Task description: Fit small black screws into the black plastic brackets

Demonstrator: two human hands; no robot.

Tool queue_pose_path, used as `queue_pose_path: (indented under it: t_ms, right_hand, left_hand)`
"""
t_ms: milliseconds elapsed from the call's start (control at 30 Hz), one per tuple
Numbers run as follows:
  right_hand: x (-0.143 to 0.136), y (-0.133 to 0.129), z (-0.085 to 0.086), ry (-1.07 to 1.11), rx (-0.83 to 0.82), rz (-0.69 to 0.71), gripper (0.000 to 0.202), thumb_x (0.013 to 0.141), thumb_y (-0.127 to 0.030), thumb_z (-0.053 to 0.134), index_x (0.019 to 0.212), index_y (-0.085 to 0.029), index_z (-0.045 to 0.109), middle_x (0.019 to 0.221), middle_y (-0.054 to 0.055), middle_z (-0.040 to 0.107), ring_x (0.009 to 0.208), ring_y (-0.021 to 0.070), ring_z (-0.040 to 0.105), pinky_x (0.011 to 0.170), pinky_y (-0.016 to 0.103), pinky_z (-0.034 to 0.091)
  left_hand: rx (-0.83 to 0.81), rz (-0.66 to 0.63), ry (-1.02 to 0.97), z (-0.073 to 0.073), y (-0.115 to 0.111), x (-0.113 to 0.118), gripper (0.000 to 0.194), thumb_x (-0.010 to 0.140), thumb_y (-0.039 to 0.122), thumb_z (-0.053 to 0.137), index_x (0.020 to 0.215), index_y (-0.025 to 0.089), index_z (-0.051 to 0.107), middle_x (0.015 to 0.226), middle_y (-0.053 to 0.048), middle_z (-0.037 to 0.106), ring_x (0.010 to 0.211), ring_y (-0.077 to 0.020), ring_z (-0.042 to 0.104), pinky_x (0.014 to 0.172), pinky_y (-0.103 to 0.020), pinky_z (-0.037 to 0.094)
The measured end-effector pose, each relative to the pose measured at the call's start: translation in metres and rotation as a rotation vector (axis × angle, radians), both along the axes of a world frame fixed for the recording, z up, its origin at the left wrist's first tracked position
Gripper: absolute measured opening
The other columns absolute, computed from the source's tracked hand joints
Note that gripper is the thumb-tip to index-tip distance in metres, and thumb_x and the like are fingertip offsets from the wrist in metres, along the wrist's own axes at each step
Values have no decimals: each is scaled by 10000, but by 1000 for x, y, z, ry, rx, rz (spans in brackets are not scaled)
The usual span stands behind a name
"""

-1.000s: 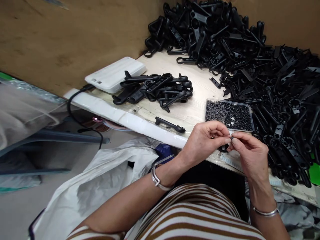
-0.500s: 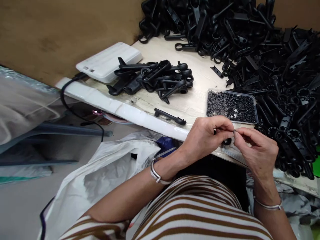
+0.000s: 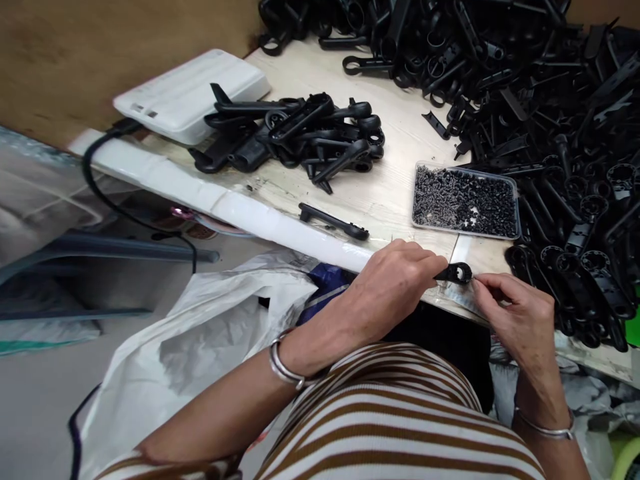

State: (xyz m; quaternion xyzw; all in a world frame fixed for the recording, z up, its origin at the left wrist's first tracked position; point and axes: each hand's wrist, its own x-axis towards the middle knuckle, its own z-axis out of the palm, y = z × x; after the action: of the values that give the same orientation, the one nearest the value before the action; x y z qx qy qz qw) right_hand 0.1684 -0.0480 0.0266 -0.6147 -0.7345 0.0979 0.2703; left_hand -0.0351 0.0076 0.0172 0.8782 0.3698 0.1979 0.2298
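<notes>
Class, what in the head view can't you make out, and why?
Head view:
Held black part: one end hidden by the left hand.
Anything pinched in the right hand: too small to tell.
Pile of black parts: cut off by the top edge.
Tiny pieces in the clear box: shapes too small.

The left hand (image 3: 393, 277) hides the rear length of the black ringed part (image 3: 459, 273); the underside of that grip cannot be inspected. Anything pinched in the fingers (image 3: 484, 293) of the right hand (image 3: 523, 313), beside the ring, is too small to identify. The tiny pieces (image 3: 443, 200) in the clear box (image 3: 465, 231) cannot be told apart singly. The large pile (image 3: 505, 107) is cut off by the top and right edges, its lower layers covered. The smaller heap (image 3: 300, 133) conceals part of the white device (image 3: 193, 93), whose markings are illegible. Sheeting (image 3: 40, 193) at far left is blurred. The striped shirt (image 3: 395, 433) runs off the bottom edge
</notes>
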Motion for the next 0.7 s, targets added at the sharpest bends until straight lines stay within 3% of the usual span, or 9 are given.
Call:
queue_pose_path:
  t_ms: [700]
  right_hand:
    - [-18,-5,3,-275,86,31,154,921,-186,550,814,-179,661,721,29,707,609,129,649,613,240,467]
  left_hand:
    - [27,10,-50,-8,-13,3,123,874,46,557,909,154,604,878,-48,679,859,-190,618,748,-290,518]
